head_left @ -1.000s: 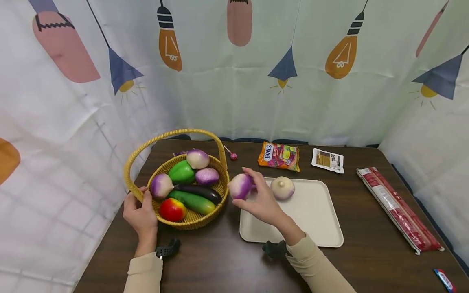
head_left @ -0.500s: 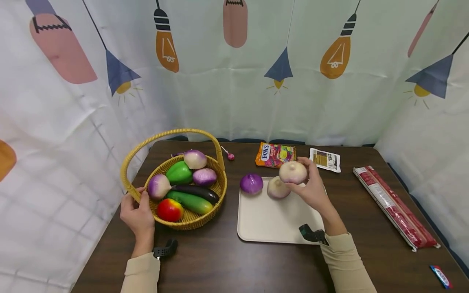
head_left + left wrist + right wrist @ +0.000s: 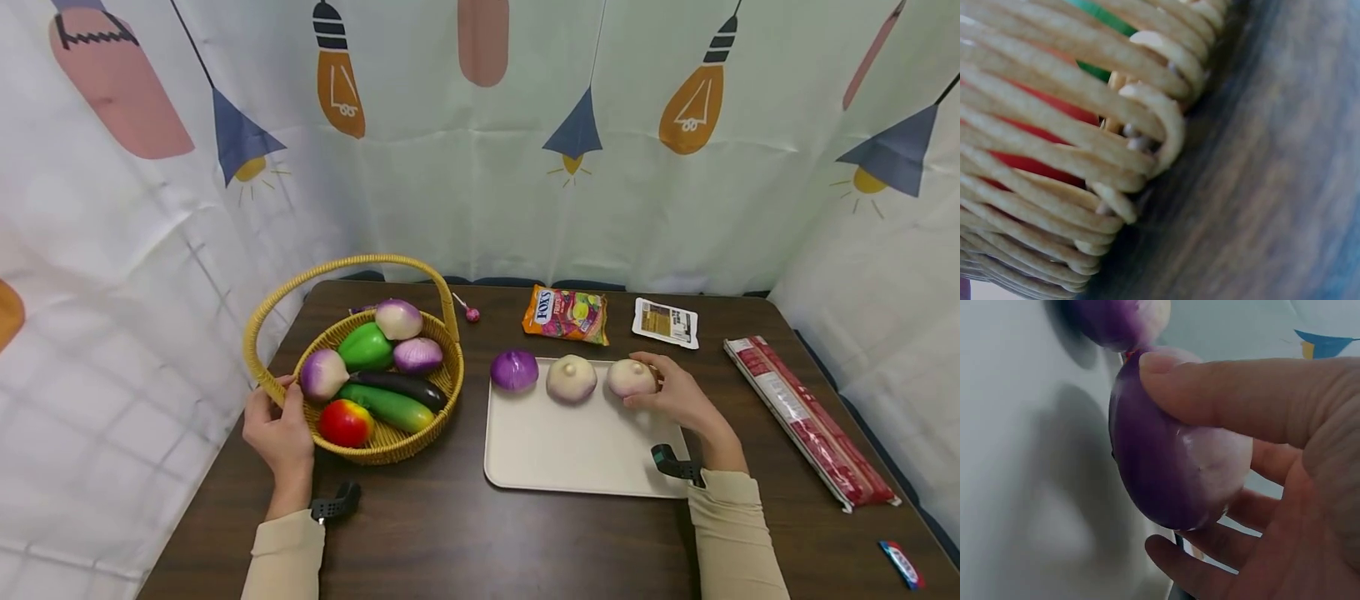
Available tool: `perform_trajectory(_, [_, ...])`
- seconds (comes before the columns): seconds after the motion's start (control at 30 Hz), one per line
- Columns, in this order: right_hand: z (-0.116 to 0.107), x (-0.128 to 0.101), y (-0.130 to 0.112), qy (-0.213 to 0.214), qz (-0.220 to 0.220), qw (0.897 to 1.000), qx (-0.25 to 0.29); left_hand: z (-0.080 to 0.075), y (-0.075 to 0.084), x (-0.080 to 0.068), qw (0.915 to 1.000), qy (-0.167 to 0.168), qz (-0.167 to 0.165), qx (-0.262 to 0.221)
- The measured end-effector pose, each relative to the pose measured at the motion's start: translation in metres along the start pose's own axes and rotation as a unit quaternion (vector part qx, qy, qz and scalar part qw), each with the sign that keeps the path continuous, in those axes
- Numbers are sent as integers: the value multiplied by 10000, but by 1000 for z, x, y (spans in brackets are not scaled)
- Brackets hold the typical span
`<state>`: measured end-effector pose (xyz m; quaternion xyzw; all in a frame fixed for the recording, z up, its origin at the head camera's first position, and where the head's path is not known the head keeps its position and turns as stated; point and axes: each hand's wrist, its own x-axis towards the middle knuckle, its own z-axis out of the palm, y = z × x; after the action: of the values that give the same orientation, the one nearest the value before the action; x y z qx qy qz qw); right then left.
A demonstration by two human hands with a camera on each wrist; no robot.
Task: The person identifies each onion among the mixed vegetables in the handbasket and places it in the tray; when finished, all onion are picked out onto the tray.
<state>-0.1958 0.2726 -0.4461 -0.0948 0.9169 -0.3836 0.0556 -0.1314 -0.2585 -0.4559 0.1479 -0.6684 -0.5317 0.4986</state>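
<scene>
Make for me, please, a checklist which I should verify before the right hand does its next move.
1. Right hand free for another thing: not ok, it holds a white-and-purple vegetable.
2. This vegetable over the tray: ok, near the far right corner.
3. Its weight resting on the tray: cannot tell.
4. Gap to the middle vegetable: ok, narrow but visible in the head view.
5. Left hand on the basket: ok, gripping at the handle's base.

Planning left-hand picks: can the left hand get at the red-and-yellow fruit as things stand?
Likely yes: the red-and-yellow fruit lies uncovered near the left hand, though that hand must probably first release the basket it holds.
</scene>
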Motion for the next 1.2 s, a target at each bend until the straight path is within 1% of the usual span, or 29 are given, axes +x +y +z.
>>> perform_trajectory(0.07, [2,2,3,-69,-92,9999,-48,0,0,0,10000,-15,-19,-5])
perform_trajectory(0.17, [4,3,6,-37,-149,9997,-177,0,0,0,10000,-22,-11,7])
perform_trajectory(0.33, [4,2,5,75,-11,9995,-308,0,1,1,10000,0,-20,13])
perform_trajectory(0.5, [-2,-2,-4,158,85,9989,-422,-1,0,2,10000,-26,11,14])
perform_trajectory(0.57, [-3,-3,-10,435,-16,9981,-426,-1,0,2,10000,-36,3,17])
perform_trajectory(0.63, [1,-2,-20,1040,-207,9941,-233,-1,1,1,10000,-31,-27,17])
perform_trajectory(0.67, [6,0,-27,1399,-354,9895,-82,-1,1,1,10000,-25,-47,14])
perform_trajectory(0.73, [22,5,-45,2042,-761,9748,466,-1,3,0,10000,-9,-88,28])
perform_trajectory(0.77, [32,7,-56,2247,-996,9657,831,-1,4,-1,9999,4,-110,36])
perform_trajectory(0.8, [43,10,-70,2332,-1239,9567,1221,-1,4,-1,9999,10,-132,36])
perform_trajectory(0.83, [55,12,-83,2275,-1401,9507,1574,-1,5,-1,9999,14,-142,44])
perform_trajectory(0.87, [67,14,-97,2090,-1554,9462,1920,-2,6,-1,9999,19,-146,45])
perform_trajectory(0.93, [91,19,-125,1585,-1761,9382,2524,-2,7,0,9999,40,-140,34])
perform_trajectory(0.97, [103,21,-139,1319,-1836,9349,2735,-2,8,0,9999,49,-133,34])
perform_trajectory(1.07, [136,32,-176,709,-2048,9283,3022,-1,8,0,9999,38,-100,50])
perform_trajectory(1.13, [154,43,-198,402,-2152,9251,3103,-1,7,-1,9999,27,-111,59])
perform_trajectory(1.2, [170,55,-215,245,-2168,9267,3060,0,6,-2,9999,15,-137,73])
